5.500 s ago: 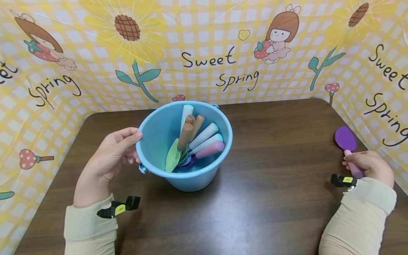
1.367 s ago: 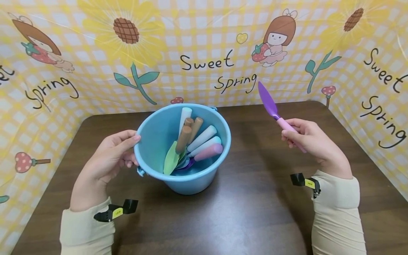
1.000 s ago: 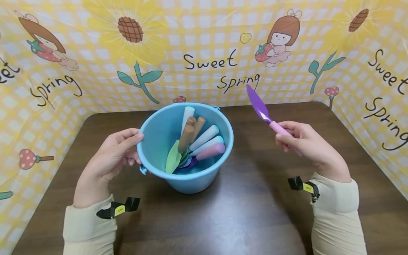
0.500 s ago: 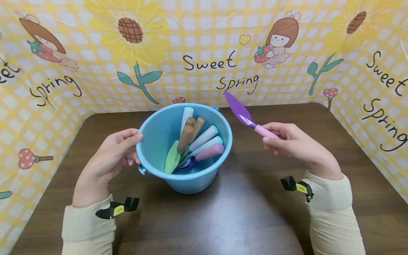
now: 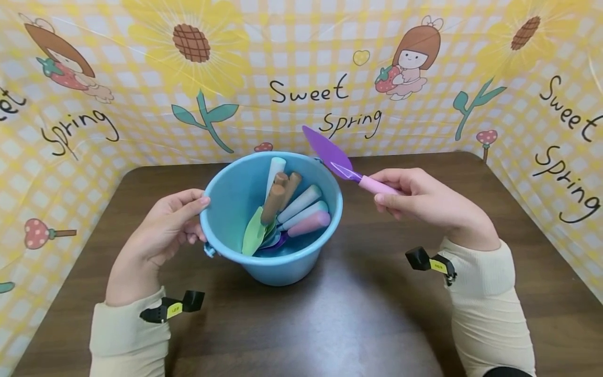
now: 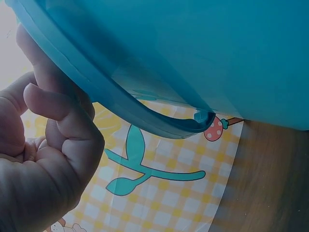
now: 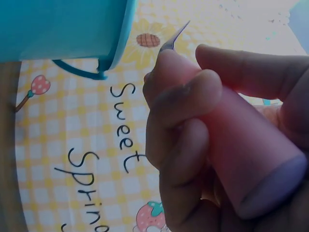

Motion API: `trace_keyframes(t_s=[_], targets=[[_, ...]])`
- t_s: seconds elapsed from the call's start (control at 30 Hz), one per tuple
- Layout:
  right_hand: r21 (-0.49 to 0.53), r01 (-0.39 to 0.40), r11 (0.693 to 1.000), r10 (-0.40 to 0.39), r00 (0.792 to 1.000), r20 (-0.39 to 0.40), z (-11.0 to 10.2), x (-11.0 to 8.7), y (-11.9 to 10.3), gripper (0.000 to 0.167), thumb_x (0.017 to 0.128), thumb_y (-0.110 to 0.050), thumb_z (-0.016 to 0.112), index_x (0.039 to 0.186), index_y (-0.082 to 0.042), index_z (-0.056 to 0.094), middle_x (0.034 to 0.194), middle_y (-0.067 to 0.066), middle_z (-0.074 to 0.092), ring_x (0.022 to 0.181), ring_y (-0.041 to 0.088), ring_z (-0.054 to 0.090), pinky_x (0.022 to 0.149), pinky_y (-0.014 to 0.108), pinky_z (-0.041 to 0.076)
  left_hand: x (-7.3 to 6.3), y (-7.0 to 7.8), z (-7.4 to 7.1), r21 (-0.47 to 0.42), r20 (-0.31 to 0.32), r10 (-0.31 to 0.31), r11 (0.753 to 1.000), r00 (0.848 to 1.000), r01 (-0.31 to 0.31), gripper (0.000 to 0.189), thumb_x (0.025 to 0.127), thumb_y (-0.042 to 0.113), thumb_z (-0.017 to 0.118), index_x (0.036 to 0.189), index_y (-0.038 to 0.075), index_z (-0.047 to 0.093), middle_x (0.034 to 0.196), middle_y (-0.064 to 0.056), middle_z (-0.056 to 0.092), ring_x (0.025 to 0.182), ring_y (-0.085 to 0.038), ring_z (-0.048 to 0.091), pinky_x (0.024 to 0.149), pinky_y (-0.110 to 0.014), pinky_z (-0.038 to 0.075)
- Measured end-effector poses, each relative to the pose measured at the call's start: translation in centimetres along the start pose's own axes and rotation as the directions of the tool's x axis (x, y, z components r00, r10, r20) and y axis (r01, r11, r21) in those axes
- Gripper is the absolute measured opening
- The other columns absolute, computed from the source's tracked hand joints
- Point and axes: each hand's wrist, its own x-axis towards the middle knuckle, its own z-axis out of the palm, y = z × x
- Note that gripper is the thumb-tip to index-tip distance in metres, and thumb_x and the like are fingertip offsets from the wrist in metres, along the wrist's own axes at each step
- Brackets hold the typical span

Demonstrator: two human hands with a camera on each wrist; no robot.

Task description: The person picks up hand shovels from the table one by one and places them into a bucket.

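Observation:
A light blue bucket stands on the table. My left hand pinches its left rim, thumb on top; the left wrist view shows that hand's fingers curled beneath the rim. My right hand holds a small purple shovel by its pink handle, fingers wrapped round it. The purple blade is raised over the bucket's right back rim and points up and left. Inside the bucket lie several similar tools: brown handles, pale blue handles, a pink handle and a green blade.
The dark brown table has a yellow checked cloth hung behind it and at both sides. Black straps with small cameras sit on both wrists. The bucket's handle hangs at its back.
My right hand lifted the shovel from the table's far right and carried it left, up to the bucket's right rim. My left hand stays on the rim, and the bucket has hardly moved.

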Motion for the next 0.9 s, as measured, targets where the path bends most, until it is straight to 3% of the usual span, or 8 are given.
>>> trace_keyframes(t_s=[0.27, 0.5, 0.77, 0.9], targets=[[-0.044, 0.032, 0.999, -0.028, 0.997, 0.079, -0.3, 1.3, -1.5, 0.020, 0.101, -0.017, 0.057, 0.115, -0.004, 0.062, 0.077, 0.010, 0.053, 0.061, 0.022, 0.047, 0.053, 0.031, 0.041, 0.0, 0.2, 0.1, 0.031, -0.004, -0.007, 0.999, 1.000, 0.007, 0.012, 0.104, 0.013, 0.052, 0.104, 0.009, 0.063, 0.070, 0.001, 0.070, 0.054, -0.010, 0.069, 0.048, -0.015, 0.049], [-0.119, 0.024, 0.993, -0.006, 0.988, 0.152, -0.7, 2.9, -3.2, 0.025, 0.100, -0.014, 0.057, 0.122, -0.003, 0.062, 0.080, 0.009, 0.058, 0.064, 0.025, 0.052, 0.055, 0.030, 0.044, -0.1, -0.1, 0.0, 0.000, 0.012, 0.002, 1.000, 1.000, -0.002, 0.014, 0.104, 0.010, 0.050, 0.104, 0.007, 0.064, 0.072, 0.000, 0.071, 0.055, -0.012, 0.070, 0.049, -0.016, 0.050], [-0.251, 0.031, 0.968, 0.035, 0.966, 0.256, -1.5, 4.5, -6.0, 0.022, 0.098, -0.007, 0.057, 0.118, -0.001, 0.063, 0.078, 0.009, 0.057, 0.060, 0.020, 0.051, 0.055, 0.030, 0.044, 0.0, -0.2, 0.0, 0.012, 0.000, 0.002, 1.000, 1.000, -0.002, 0.014, 0.104, 0.010, 0.050, 0.104, 0.009, 0.065, 0.072, 0.000, 0.071, 0.055, -0.012, 0.070, 0.049, -0.016, 0.050], [-0.341, 0.054, 0.939, 0.052, 0.954, 0.296, -1.7, 5.3, -7.5, 0.018, 0.096, -0.006, 0.057, 0.112, -0.003, 0.065, 0.077, 0.008, 0.058, 0.060, 0.019, 0.051, 0.055, 0.029, 0.044, 0.0, -0.1, -0.1, 0.012, 0.002, 0.008, 1.000, 1.000, -0.008, 0.014, 0.104, 0.010, 0.050, 0.104, 0.008, 0.064, 0.072, 0.000, 0.070, 0.055, -0.012, 0.070, 0.049, -0.016, 0.050]])
